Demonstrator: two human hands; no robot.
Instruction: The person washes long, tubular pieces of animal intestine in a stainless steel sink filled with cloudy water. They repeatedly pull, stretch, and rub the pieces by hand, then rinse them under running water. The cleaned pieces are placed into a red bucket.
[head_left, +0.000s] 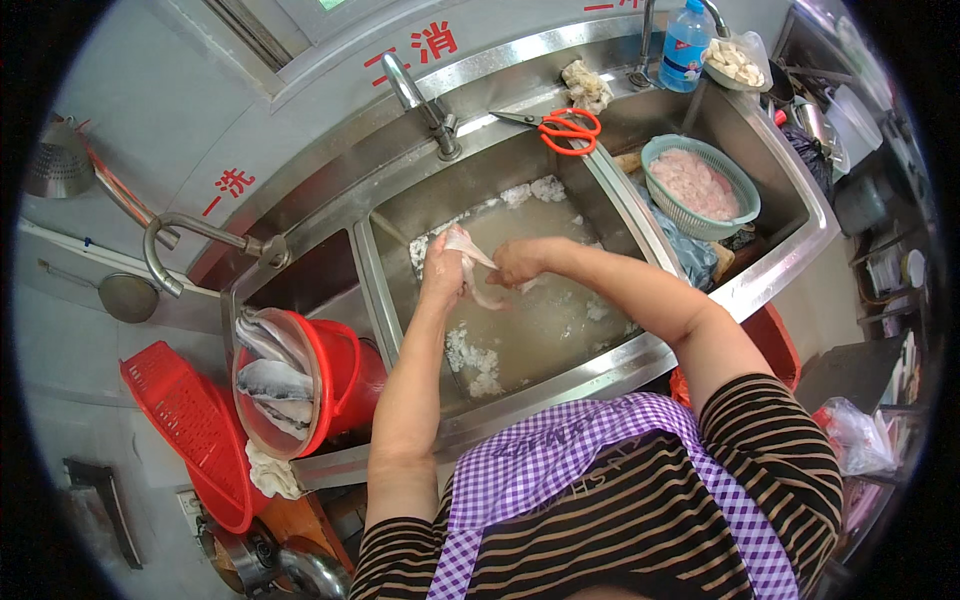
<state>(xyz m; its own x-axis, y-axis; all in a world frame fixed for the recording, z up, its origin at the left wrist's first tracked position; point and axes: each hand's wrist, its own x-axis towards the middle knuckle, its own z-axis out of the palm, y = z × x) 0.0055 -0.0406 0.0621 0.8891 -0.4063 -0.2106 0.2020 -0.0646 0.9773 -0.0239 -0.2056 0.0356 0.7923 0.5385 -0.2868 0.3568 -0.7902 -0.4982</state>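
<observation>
Over the middle basin of a steel sink (360, 259), my left hand (442, 266) holds a limp, pale strip of flesh (466, 251), perhaps fish or offal. One end stretches across to my right hand (523, 261), whose fingers pinch it, while another end hangs toward the water. Cloudy water (540, 330) stands in the basin beneath both hands. Whitish clumps (476, 364) float along its near left side and far edge. My right fingertips are partly hidden by the hand itself.
Left, fish pieces (274, 382) fill a tub beside a red bucket (352, 375) and red baskets (180, 405). Orange-handled scissors (570, 131) lie behind the basin, right of a faucet (424, 105). A green colander (705, 217) of pale meat and a blue bottle (684, 49) are right.
</observation>
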